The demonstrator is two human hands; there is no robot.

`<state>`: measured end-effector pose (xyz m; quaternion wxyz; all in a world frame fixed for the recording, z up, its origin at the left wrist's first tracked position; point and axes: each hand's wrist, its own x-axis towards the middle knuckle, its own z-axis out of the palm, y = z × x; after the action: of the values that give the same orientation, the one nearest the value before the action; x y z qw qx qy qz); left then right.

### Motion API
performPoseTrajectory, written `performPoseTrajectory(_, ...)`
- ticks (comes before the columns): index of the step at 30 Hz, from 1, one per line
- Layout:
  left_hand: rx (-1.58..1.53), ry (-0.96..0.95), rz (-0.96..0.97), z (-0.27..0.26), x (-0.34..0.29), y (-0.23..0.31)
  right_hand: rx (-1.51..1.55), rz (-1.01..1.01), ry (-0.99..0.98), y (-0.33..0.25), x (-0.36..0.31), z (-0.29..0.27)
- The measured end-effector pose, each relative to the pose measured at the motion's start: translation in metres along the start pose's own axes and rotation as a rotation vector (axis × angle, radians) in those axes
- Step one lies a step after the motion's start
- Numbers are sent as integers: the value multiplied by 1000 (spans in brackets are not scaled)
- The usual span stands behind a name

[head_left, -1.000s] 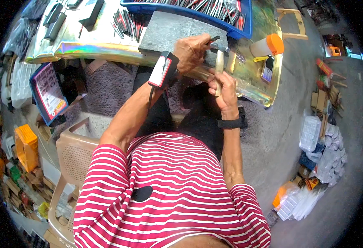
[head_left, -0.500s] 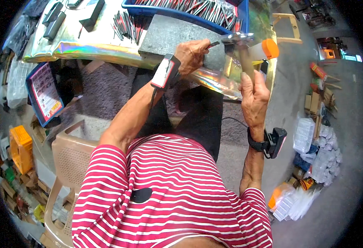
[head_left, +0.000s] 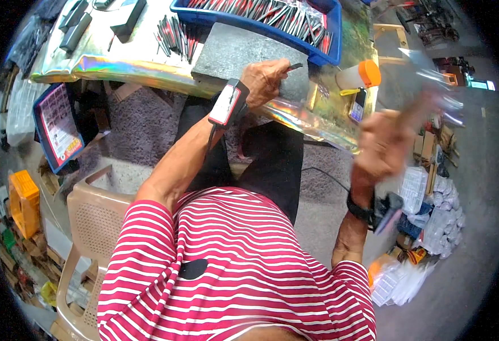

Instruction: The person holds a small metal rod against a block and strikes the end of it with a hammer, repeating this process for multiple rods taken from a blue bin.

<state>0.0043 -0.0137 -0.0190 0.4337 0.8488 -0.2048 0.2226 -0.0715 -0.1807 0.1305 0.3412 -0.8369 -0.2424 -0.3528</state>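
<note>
My left hand (head_left: 265, 82) is closed on a small dark strip (head_left: 295, 66); its tip sticks out past my fingers, and the rest is hidden in my grip. The hand rests over the right part of a grey stone slab (head_left: 235, 52) at the table's near edge. Off to the right, beyond the table edge, my right hand (head_left: 383, 142) is raised and blurred by motion. Its fingers wrap round the wooden handle of a hammer (head_left: 417, 108), whose metal head is smeared.
Behind the slab stands a blue tray (head_left: 336, 34) full of thin black, red and silver pieces. A loose bunch of similar pieces (head_left: 175, 38) lies left of the slab. Right of it are a white bottle with an orange cap (head_left: 369, 74) and a phone (head_left: 358, 105).
My right hand has swung the hammer up and to the right, away from the slab and the dark strip. My left hand has barely moved and keeps hold of the strip.
</note>
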Motion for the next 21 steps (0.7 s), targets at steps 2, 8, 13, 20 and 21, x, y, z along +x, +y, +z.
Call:
performPoseTrajectory(2, -6, -3, 40, -4, 3, 3, -299, 121, -498, 23, -16, 20)
performPoseTrajectory(8, -20, -10, 7, -4, -4, 2, -285, 98, -389, 14, -14, 12)
performPoseTrajectory(13, -45, 34, 28, -4, 0, 1, -148, 264, -14, -22, 7, -8)
performPoseTrajectory(20, -27, 34, -4, -3, 5, 5, -375, 100, -590, 29, -31, 22)
performPoseTrajectory(21, -21, 46, 14, -5, 2, 6, -370, 124, -509, 30, -36, 26)
